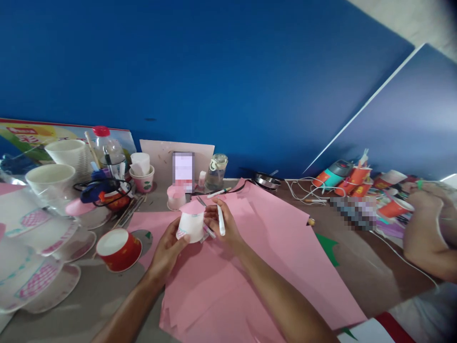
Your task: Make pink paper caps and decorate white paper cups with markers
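My left hand (pixel 170 245) is wrapped round a white paper cup (pixel 193 226) turned upside down, with pink paper on top and a pink checked patch low on its side. A white marker pen (pixel 221 220) is gripped in my right hand (pixel 224 220), close beside the cup. Between that hand and the cup, a second slim pen (pixel 209 231) shows partly; what holds it is hidden. Both hands are above overlapping sheets of pink paper (pixel 271 257). Just behind the cup, another small cup with a pink top (pixel 176 196) stands on the table.
Decorated white cups (pixel 43 281) and a red paper cup (pixel 119 249) stand at left, below stacked cups (pixel 67 152) and a plastic bottle (pixel 107 143). Behind are a phone (pixel 183 169) and a glass jar (pixel 216 171). Another person's arm (pixel 428 233) rests at right, near red cups (pixel 396 207) and cables.
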Demonstrator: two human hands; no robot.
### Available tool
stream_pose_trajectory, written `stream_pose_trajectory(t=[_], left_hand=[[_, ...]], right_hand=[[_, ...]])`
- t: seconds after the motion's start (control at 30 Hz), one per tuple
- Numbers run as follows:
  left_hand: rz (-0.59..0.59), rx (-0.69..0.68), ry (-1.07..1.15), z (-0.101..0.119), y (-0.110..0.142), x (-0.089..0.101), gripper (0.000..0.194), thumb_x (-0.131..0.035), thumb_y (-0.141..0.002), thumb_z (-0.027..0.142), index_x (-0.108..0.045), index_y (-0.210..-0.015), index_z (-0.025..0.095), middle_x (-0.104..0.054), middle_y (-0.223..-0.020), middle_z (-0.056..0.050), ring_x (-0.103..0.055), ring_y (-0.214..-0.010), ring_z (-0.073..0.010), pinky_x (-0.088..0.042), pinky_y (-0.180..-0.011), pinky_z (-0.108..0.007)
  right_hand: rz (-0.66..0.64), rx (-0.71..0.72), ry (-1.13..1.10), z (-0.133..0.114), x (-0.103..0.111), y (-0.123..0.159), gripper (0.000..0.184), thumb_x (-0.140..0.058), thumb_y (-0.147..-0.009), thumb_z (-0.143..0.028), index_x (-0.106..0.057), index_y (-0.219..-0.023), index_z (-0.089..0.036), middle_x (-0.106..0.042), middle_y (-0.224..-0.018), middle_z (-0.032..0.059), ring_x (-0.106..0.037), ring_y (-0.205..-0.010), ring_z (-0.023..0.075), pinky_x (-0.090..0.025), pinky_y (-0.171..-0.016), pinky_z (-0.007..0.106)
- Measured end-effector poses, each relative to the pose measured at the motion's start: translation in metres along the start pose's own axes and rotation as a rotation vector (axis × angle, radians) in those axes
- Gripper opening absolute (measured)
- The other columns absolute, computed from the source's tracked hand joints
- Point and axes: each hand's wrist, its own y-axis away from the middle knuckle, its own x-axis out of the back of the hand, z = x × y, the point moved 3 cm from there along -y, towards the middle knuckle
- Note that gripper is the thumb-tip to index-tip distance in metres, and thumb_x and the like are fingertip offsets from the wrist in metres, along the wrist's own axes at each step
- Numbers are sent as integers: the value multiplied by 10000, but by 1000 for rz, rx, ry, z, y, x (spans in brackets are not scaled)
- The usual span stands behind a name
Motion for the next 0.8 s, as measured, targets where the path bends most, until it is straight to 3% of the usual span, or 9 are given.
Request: stream_pose_trajectory(t=[0.17,0.3,0.43,0.67,0.8], left_hand=[[43,89,197,0,-4,0,521,-690,-770,316,-569,-1258,179,-653,-1233,-99,-579,-1158,-290,-459,-986,-414],[4,164,359,3,-7,-5,456,-645,-789,296,-607,-1221,156,-706,-1137,-100,-627,-1090,-290,-475,-985,-449],[-12,243,422,4,-6,-9,461,-624,-785,251,-602,-1227,120,-725,-1096,-108,-649,-1056,-289,-480,-989,-461],[153,235,400,7,-8,-3,435,-675,-732,253,-646,-1143,113,-762,-927,-80,-688,-948,-264,-538,-907,-389],[190,187,387,4,-10,4,426,-687,-722,258,-654,-1126,125,-762,-913,-70,-690,-929,-252,-546,-879,-368]], right_hand=[[19,90,356,7,5,3,485,-544,-822,-198,-399,-1283,-235,-639,-921,29,-639,-806,177,-537,-759,344],[8,190,418,5,3,6,467,-509,-843,-184,-386,-1291,-238,-658,-880,17,-650,-782,177,-535,-751,332],[24,204,479,6,3,6,468,-490,-853,-178,-372,-1303,-230,-666,-892,32,-650,-803,185,-530,-759,338],[32,418,664,-1,11,1,493,-479,-803,-139,-387,-1286,-179,-625,-706,6,-595,-644,191,-492,-684,338],[27,424,726,0,14,-2,555,-480,-750,-105,-380,-1293,-162,-622,-679,-1,-585,-622,195,-471,-667,327]])
